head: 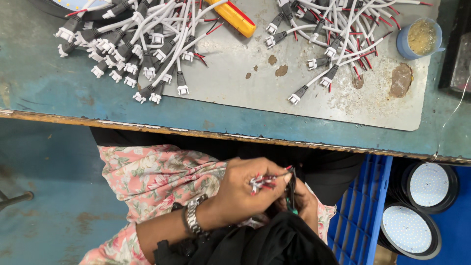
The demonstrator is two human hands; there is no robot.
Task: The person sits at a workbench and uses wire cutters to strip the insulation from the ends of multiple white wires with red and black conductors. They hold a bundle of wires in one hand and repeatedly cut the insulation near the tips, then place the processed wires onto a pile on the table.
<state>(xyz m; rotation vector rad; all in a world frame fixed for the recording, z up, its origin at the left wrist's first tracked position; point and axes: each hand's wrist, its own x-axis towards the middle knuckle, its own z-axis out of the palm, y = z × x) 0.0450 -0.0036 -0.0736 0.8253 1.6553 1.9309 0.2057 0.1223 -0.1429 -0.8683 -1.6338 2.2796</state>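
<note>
Red-and-white wire ends lie pinched between the left hand fingers.

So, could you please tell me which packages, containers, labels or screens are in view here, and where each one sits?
No labels, signs or screens show.
Small round blue cup: table's far right, brownish paste inside.
Blue slatted plastic crate: under the table edge, right of the hands.

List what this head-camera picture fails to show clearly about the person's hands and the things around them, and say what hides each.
- Right hand: mostly covered by the left hand; its grip cannot be told.
- Red and white wire ends: too small and blurred to count.
- Yellow tool: cut off by the top edge.
- Round lamp discs: partly cut by the bottom edge and blue crate.
</note>
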